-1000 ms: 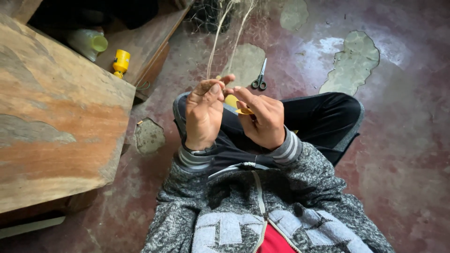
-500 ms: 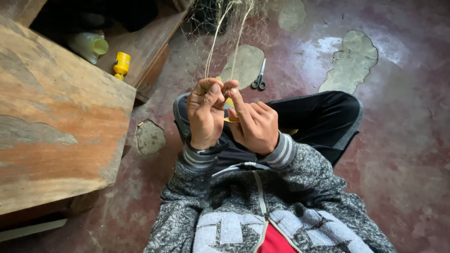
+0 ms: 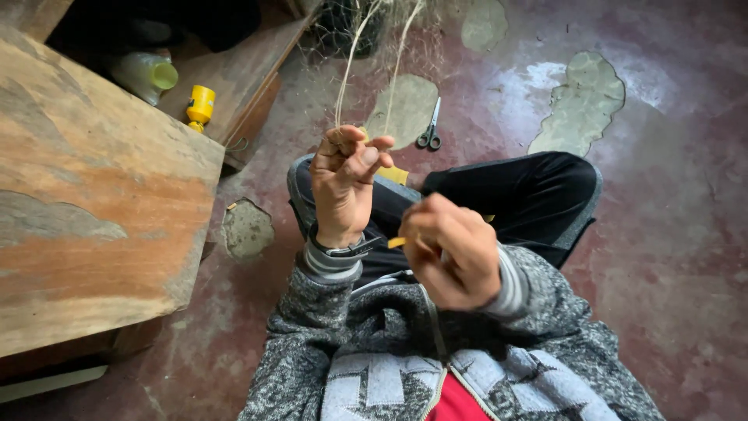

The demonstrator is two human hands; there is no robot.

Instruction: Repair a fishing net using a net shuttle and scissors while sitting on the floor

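A: What is the left hand [image 3: 343, 183] doing?
B: Its fingers [image 3: 366, 153] are closed, pinching pale net strands [image 3: 349, 74] that run up to the fishing net [image 3: 366, 23].
A: And the right hand [image 3: 454, 251]?
B: Its fingers are curled around a small yellow netting needle [image 3: 397, 242], close to the chest. Scissors [image 3: 430, 132] lie on the floor [image 3: 670, 234] beyond the knees.

Single head camera, looking steeply down, close over hands and lap; floor [image 3: 670, 234] beyond.

Right hand [image 3: 456, 253] has drawn back toward the body, apart from left hand [image 3: 343, 183], which stays raised pinching the cords [image 3: 348, 74].
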